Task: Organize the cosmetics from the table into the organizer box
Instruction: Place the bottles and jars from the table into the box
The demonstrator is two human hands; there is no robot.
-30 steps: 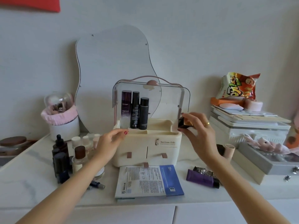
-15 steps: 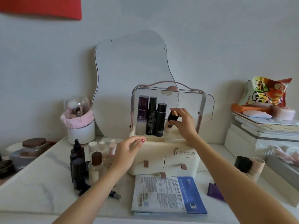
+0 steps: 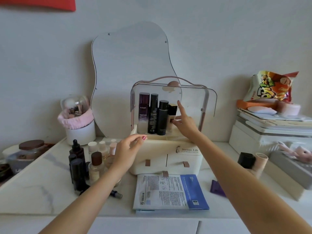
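Glass jar (image 3: 31,150) with a brown lid sits far to the left of the left hand, at the table's (image 3: 42,196) left edge. Behind and left of that hand a white cup (image 3: 80,132) wrapped in pink cloth holds makeup brushes under a clear dome. Just left of the left wrist stands a cluster of bottles: a dark dropper bottle (image 3: 76,149), two dark tubes in front of it, a clear bottle with a brown cap (image 3: 95,166) and several small white-capped bottles (image 3: 92,146) behind.

The left hand (image 3: 129,149) hovers with loosely curled fingers and holds nothing, just left of the cream organizer box (image 3: 166,157), near its top front corner. Behind the box a wavy mirror (image 3: 128,73) leans on the wall.

In the box's upper compartment, under the raised clear lid (image 3: 194,100), stand a purple bottle (image 3: 143,112), a tall black bottle (image 3: 153,114), a shorter black bottle (image 3: 163,115) and a foundation bottle (image 3: 172,115) with a black cap. The right hand (image 3: 184,121) reaches into that compartment; its thumb and a finger touch the foundation bottle's right side while the index finger points up. Whether it truly grips the bottle cannot be told.

Below the right forearm a sheet-mask packet (image 3: 170,191) lies flat in front of the box. Right of the forearm lie a purple tube (image 3: 217,188), a black jar (image 3: 246,160) and a beige tube (image 3: 260,162). Far right, a snack bag (image 3: 270,86) tops a stack of boxes.
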